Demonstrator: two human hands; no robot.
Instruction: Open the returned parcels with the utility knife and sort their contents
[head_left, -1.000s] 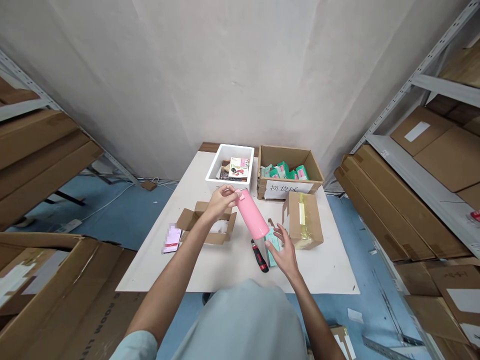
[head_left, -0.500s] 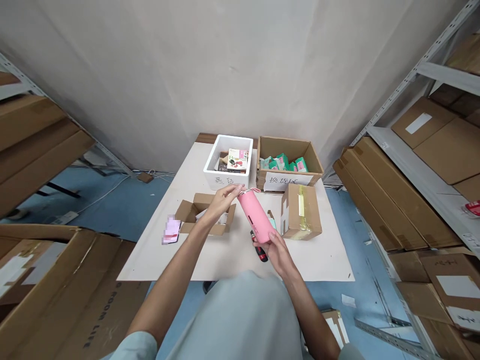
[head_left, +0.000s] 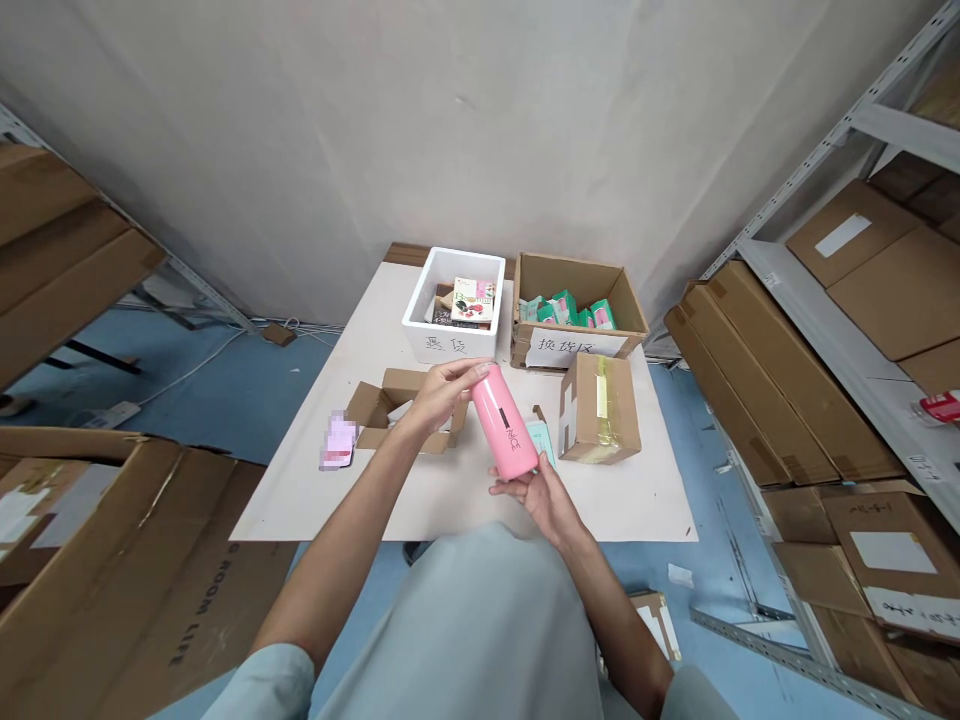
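Observation:
Both of my hands hold a pink bottle (head_left: pixel 504 425) at a slant above the table (head_left: pixel 435 510). My left hand (head_left: pixel 446 395) is closed on its upper end, and my right hand (head_left: pixel 546 495) supports the lower end with the fingers. Dark lettering and a small dark slot show on the bottle's side. Behind my left hand stands a small open cardboard box (head_left: pixel 367 405) with white material inside. A pale teal card or packet (head_left: pixel 541 440) lies partly hidden behind the bottle. To the right of it sits a closed, taped cardboard box (head_left: pixel 600 410).
At the back stand a white foam box (head_left: pixel 451 345) with packets and a cardboard carton (head_left: pixel 637 320) holding green packs. A phone (head_left: pixel 339 440) lies at the left. Large cartons (head_left: pixel 172 560) flank the table's left side; a loaded metal shelf (head_left: pixel 817 300) rises on the right.
The bottle has been turned in my hands: its lettering faces me more and the strap at its top no longer shows. The black and red tool beneath is out of sight. The view has shifted slightly.

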